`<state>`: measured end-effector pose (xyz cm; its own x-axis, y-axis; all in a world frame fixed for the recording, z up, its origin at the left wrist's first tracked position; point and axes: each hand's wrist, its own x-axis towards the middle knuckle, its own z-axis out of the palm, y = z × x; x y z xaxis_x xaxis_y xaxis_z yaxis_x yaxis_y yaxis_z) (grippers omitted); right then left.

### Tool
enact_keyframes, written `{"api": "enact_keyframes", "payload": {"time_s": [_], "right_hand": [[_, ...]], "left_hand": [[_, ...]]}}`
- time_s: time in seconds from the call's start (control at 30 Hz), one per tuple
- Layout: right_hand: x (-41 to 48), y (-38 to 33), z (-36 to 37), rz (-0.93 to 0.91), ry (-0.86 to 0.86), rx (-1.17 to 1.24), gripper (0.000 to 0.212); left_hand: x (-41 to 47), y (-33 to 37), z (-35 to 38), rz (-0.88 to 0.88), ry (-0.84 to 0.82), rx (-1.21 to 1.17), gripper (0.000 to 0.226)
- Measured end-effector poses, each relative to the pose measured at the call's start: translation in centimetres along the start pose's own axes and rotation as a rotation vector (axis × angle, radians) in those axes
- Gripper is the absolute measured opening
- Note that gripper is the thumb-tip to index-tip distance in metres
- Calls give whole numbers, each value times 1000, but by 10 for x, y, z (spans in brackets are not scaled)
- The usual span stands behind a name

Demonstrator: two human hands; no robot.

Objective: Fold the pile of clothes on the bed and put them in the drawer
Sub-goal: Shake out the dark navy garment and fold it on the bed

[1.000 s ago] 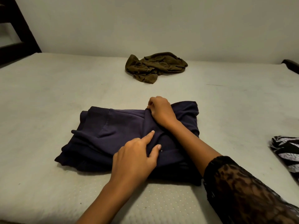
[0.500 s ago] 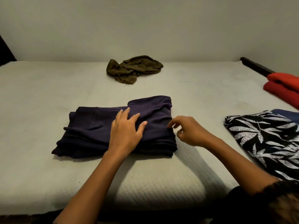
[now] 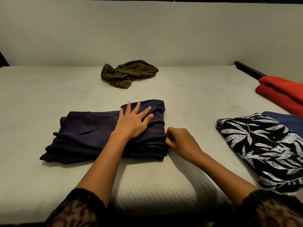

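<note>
I can read no text, label, brand or number anywhere in my view. The navy garment [image 3: 91, 128] shows only plain cloth on the faces turned toward me. The one marking I find is the white leaf print on the black garment [image 3: 262, 145], and that is pattern, not lettering.

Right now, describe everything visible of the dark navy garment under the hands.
The dark navy garment is soft, thick-looking cloth, folded into a rough rectangle of stacked layers. It lies flat near the front edge of the bed. The left hand presses flat on its right half, fingers spread. The right hand, fingers curled, meets its right edge; whether it pinches cloth is unclear.
</note>
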<state>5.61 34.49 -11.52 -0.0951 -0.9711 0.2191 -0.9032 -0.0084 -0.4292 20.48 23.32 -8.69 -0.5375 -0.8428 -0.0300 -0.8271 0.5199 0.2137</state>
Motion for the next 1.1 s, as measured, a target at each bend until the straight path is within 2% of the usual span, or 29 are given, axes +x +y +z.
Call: {"api": "enact_keyframes", "payload": {"time_s": [0.1, 0.2, 0.33, 0.4, 0.43, 0.5, 0.6, 0.67, 0.73, 0.8, 0.9, 1.1], "right_hand": [[-5, -3, -9, -25, -74, -93, 14], [-15, -8, -20, -51, -199, -114, 22], [-42, -24, -44, -104, -480, 44, 31], [-68, -29, -48, -113, -655, 150, 27], [-80, -28, -45, -124, -706, 130, 22], [-90, -19, -39, -142, -636, -38, 14], [-69, -6, -42, -60, -337, -130, 16], [-53, -7, -44, -50, -251, -161, 29], [-44, -15, -36, -82, -215, -218, 44], [-38, -25, -22, -140, -187, -310, 47], [-29, -34, -10, -200, -153, -399, 36], [-40, -39, -5, -331, -203, -409, 21]], "left_hand": [[12, 11, 8, -25, -127, 14, 57], [16, 15, 15, -71, -218, -13, 63], [18, 8, 17, -112, -241, -69, 68], [19, 7, 17, -119, -241, -73, 69], [19, 7, 17, -119, -237, -73, 69], [18, 8, 19, -112, -223, -59, 69], [15, 9, 22, -90, -175, -41, 66], [12, 11, 23, -70, -128, -37, 63], [9, 12, 24, -43, -84, -23, 61], [8, 13, 25, -13, -60, -3, 60], [9, 13, 25, -29, -83, -6, 61], [18, 21, 27, -111, -195, -19, 67]]}}
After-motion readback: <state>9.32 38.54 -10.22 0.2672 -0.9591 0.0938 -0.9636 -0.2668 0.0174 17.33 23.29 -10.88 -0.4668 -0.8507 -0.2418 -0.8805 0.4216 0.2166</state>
